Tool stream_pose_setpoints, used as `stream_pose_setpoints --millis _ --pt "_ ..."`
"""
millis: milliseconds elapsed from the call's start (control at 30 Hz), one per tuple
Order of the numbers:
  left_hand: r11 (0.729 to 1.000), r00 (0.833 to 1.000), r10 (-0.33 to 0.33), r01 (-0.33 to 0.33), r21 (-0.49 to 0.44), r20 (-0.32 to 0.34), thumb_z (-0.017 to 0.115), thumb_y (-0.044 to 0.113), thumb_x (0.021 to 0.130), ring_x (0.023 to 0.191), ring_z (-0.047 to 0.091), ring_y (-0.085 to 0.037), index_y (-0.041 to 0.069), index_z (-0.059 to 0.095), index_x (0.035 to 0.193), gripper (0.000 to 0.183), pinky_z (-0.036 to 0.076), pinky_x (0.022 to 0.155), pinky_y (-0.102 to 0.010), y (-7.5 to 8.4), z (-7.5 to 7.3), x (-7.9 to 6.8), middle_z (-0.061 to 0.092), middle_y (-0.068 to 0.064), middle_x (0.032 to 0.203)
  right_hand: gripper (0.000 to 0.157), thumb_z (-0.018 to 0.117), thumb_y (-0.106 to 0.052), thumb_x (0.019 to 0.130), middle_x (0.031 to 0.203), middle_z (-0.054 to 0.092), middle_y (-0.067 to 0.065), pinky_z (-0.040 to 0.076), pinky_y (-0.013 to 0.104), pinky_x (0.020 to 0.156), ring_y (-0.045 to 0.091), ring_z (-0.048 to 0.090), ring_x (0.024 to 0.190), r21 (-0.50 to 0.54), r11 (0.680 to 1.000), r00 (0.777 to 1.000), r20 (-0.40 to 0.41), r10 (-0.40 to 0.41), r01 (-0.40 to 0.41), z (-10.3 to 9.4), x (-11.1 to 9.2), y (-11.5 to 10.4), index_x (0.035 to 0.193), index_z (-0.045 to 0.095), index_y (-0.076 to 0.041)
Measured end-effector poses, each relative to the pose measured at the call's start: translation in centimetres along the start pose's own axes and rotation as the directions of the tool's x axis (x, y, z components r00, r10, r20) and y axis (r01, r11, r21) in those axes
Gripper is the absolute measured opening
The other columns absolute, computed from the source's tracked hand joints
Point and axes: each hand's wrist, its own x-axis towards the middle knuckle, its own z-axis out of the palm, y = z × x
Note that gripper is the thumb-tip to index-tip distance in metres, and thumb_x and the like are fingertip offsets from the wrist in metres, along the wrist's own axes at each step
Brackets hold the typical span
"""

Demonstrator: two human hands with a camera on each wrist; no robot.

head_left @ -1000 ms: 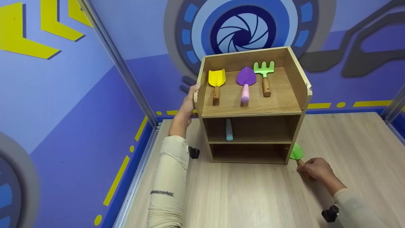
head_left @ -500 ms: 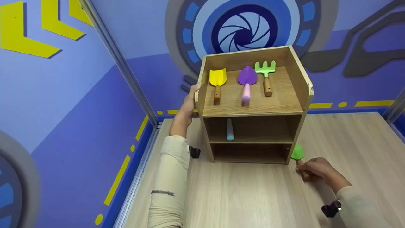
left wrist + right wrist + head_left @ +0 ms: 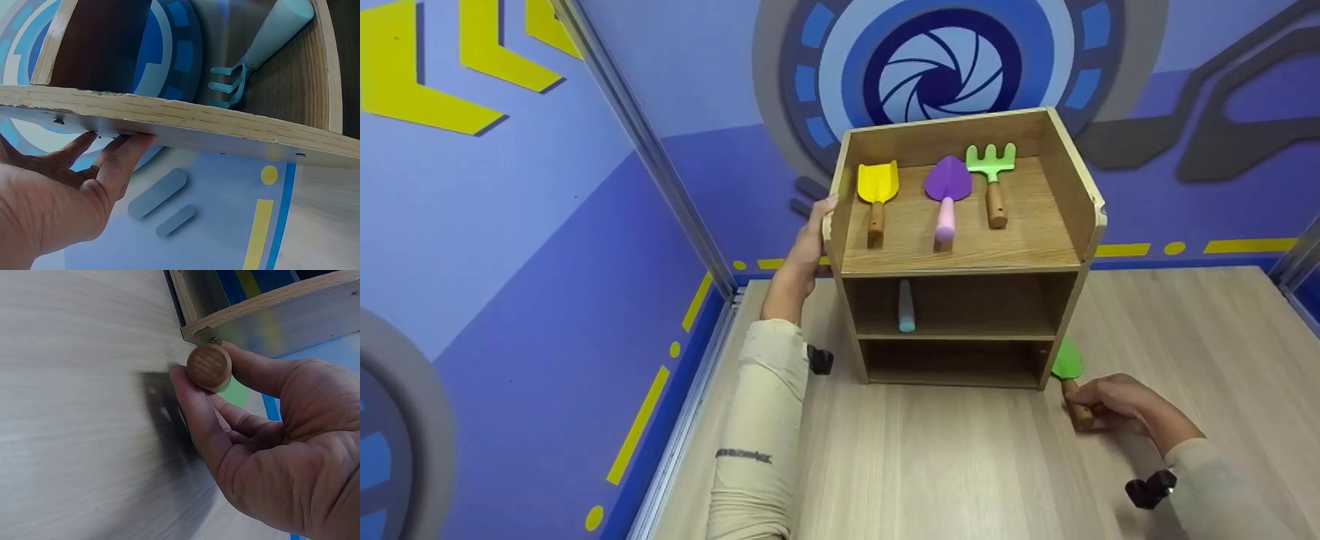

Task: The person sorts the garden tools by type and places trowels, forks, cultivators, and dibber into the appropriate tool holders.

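Observation:
Against the outer left side of a small wooden shelf unit (image 3: pixel 960 270), my left hand (image 3: pixel 811 234) rests its fingertips. In the left wrist view, the left hand's (image 3: pixel 73 191) fingers reach up to that side panel. My right hand (image 3: pixel 1125 401) pinches the wooden handle of a green toy trowel (image 3: pixel 1066 361) beside the unit's lower right corner. The right wrist view shows the round handle end (image 3: pixel 208 367) between thumb and fingers. The top tier bears a yellow toy shovel (image 3: pixel 877 184), a purple trowel (image 3: pixel 949 180) and a light green hand fork (image 3: pixel 992 165).
On the middle tier lies a teal hand fork (image 3: pixel 264 45), its handle pointing forward. The unit stands on a pale wood-grain table (image 3: pixel 945 457). Blue patterned panels (image 3: pixel 712 195) rise behind and at the left, with a metal corner post (image 3: pixel 637 135).
My right hand has turned and shifted slightly to the right around the trowel's handle, so more of the handle shows. The left hand stays at the unit's side.

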Motion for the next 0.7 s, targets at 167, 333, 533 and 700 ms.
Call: stream_pose_setpoints --millis 167,333,533,700 --pt "1.0 1.0 -0.001 0.001 0.001 0.003 0.047 0.081 0.088 0.139 0.054 -0.031 0.028 0.042 0.163 0.092 0.046 0.114 -0.056 -0.1 -0.1 0.2 0.05 -0.012 0.158 0.016 0.066 -0.013 0.1 0.076 0.062 -0.004 0.056 0.029 0.07 0.011 0.059 0.073 -0.023 0.999 1.0 0.002 -0.025 0.025 0.2 -0.1 0.1 0.086 0.069 -0.006" --pt "1.0 1.0 -0.004 0.004 -0.006 0.006 0.047 0.08 0.087 0.138 0.054 -0.03 0.028 0.044 0.163 0.092 0.045 0.114 -0.055 -0.1 0.0 0.3 0.051 -0.011 0.156 0.013 0.066 -0.014 0.1 0.077 0.063 -0.005 0.055 0.028 0.069 0.009 0.06 0.074 -0.069 0.997 0.999 -0.025 -0.045 0.043 0.4 -0.4 0.2 0.094 0.071 -0.004" --pt "1.0 1.0 -0.005 0.005 -0.006 -0.006 0.047 0.081 0.086 0.139 0.052 -0.03 0.027 0.043 0.163 0.094 0.042 0.117 -0.056 -0.2 0.0 0.4 0.051 -0.011 0.156 0.032 0.065 -0.013 0.101 0.093 0.068 0.0 0.058 0.027 0.071 0.01 0.064 0.082 -0.099 0.993 0.995 -0.071 -0.068 0.061 0.4 -0.7 0.4 0.119 0.063 0.013" --pt "1.0 1.0 -0.014 0.014 -0.001 -0.008 0.047 0.082 0.085 0.139 0.053 -0.031 0.027 0.043 0.163 0.095 0.042 0.116 -0.056 -0.1 0.0 0.4 0.051 -0.011 0.156 0.036 0.064 -0.014 0.102 0.099 0.068 0.002 0.059 0.029 0.074 0.01 0.065 0.086 -0.098 0.993 0.992 -0.099 -0.078 0.068 0.3 -1.0 0.7 0.124 0.058 0.014"
